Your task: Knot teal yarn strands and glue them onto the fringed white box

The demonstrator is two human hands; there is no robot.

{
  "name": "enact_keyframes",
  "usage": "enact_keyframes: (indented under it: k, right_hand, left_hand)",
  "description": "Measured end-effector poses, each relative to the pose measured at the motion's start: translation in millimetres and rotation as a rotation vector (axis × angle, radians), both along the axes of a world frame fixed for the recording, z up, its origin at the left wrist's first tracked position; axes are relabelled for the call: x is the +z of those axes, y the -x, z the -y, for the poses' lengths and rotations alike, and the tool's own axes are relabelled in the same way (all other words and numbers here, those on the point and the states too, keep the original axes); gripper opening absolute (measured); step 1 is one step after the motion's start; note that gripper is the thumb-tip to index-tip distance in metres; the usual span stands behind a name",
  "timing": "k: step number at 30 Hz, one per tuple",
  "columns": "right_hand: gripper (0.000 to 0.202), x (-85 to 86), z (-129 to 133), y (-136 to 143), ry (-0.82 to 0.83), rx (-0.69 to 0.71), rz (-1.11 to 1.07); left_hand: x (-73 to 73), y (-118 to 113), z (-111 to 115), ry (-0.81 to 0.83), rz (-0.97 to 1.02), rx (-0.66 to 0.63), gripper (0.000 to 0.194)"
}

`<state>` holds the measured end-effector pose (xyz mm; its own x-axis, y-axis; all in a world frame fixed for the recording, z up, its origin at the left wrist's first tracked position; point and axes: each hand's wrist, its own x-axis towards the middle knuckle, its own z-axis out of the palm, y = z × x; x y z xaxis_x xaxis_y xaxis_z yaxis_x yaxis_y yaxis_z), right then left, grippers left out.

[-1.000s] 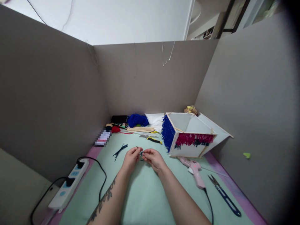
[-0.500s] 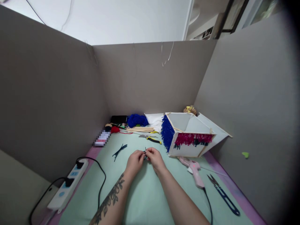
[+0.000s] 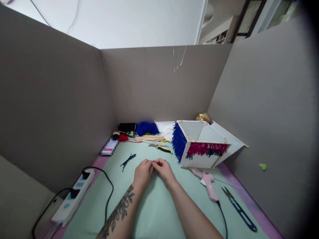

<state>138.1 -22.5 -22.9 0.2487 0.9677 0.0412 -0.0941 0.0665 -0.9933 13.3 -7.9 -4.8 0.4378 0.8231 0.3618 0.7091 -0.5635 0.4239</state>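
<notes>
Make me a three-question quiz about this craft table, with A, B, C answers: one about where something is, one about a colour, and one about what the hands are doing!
1. Where is the pink glue gun?
A. Right of the hands, in front of the white box
B. On the power strip
C. Inside the white box

2. What colour is the fringe on the left end of the white box?
A. Yellow
B. Blue
C. Green

3. What are the left hand and right hand doing?
A. Lying flat and far apart
B. Holding the scissors
C. Meeting fingertip to fingertip, pinching a small dark strand

Answers:
1. A, it lies on the green mat just below the box.
2. B, the blue fringe covers that end.
3. C, the fingertips touch around the strand; the scissors lie untouched at the right.
</notes>
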Motion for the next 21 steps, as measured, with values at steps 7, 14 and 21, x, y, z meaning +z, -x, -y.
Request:
enact_keyframes:
  k: [7,14,21]
  right_hand:
    - [0.028,-0.4,0,-4,0.038,-0.025,-0.104]
    - [0.023,12.6,3,-9,-0.013,0.085,0.007]
    - [0.010,11.7,6,-10,-0.028,0.167,0.076]
  left_hand:
    - [-5.1,-5,-8,0.228,0.383,-0.041,0.019]
    - [-6.2,-7,-14,0.893,0.803,-0.016,0.019]
    - [-4.9,-1,-14,1.033,0.921,-0.060,0.025]
